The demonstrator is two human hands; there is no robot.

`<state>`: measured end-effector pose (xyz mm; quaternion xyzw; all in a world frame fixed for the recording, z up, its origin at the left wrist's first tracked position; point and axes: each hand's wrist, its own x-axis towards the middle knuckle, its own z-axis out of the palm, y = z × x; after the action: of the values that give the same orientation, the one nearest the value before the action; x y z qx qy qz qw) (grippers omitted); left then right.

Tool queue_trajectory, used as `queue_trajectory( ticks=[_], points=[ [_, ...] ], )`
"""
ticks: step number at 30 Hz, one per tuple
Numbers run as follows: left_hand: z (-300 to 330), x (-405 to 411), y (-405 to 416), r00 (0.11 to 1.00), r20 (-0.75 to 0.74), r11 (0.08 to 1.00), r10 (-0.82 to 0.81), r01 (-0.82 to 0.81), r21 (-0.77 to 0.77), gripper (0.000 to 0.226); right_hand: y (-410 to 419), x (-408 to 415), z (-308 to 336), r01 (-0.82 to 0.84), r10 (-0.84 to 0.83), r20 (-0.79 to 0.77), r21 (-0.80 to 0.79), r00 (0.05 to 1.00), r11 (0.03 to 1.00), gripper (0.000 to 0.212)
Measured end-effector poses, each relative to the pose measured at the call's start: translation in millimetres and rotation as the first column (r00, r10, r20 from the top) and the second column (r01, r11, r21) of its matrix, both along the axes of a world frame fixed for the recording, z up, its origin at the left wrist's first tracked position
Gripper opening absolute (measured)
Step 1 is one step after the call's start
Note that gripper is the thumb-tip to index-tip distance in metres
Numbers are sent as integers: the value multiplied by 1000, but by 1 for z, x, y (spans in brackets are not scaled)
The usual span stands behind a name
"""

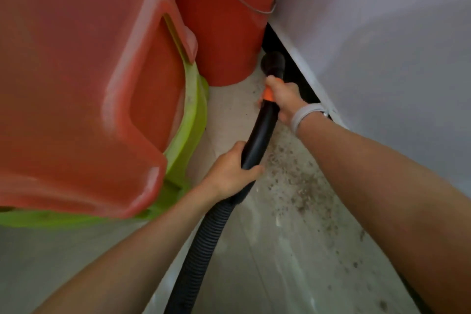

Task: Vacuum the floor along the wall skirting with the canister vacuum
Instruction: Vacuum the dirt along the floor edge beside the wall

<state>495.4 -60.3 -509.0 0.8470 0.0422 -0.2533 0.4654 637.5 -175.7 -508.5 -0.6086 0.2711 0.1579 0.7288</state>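
Note:
A black vacuum wand (260, 132) with an orange collar (268, 94) runs from a ribbed black hose (204, 239) up to a round nozzle (273, 62). The nozzle sits at the dark skirting (298, 76) under the pale wall, beside a red bucket. My right hand (284, 99) grips the wand at the orange collar. My left hand (233, 173) grips the wand lower down, where it meets the hose. Dark crumbs and dust (300, 186) lie scattered on the pale floor along the skirting.
A red bucket (224, 23) with a wire handle stands in the corner. A large red lid or bin (76, 84) over a green tub (188, 135) fills the left. The pale wall (382, 46) runs along the right. A narrow strip of floor lies between them.

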Motion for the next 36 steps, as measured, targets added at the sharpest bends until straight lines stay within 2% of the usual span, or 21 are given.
queue_trajectory(
  ticks=[3,6,10,13,17,20,23,26,32,36],
  points=[
    [-16,21,-3,986,169,987,-8,-20,162,40,-10,28,-9,-5,4,61,19,998,1000,18],
    [-26,42,-4,961,278,979,21,-76,189,40,-6,51,-11,-40,37,99,22,994,999,19],
    [-39,52,-1,939,345,965,17,-105,239,39,-5,63,-17,-79,73,95,68,993,995,13],
    [-43,48,-2,929,368,967,44,-132,218,39,-5,60,-21,-78,66,107,113,992,991,12],
    [-49,25,-2,940,338,970,35,-113,214,35,-3,43,-40,-83,77,86,68,993,994,10],
    [-54,19,5,960,280,962,17,-93,257,35,4,32,-61,-56,55,12,94,998,994,14],
    [-60,35,7,955,295,957,6,-91,274,37,4,44,-68,-15,11,35,128,999,992,13],
    [-66,42,0,949,313,936,-45,-70,346,37,-3,53,-74,-43,39,30,145,999,989,12],
    [-73,42,-2,934,333,863,-127,-62,502,38,-6,49,-84,1,9,-27,345,1000,939,13],
    [-68,32,-6,948,289,878,-135,-21,478,36,-14,34,-89,-5,38,-69,427,997,904,16]
  ],
)
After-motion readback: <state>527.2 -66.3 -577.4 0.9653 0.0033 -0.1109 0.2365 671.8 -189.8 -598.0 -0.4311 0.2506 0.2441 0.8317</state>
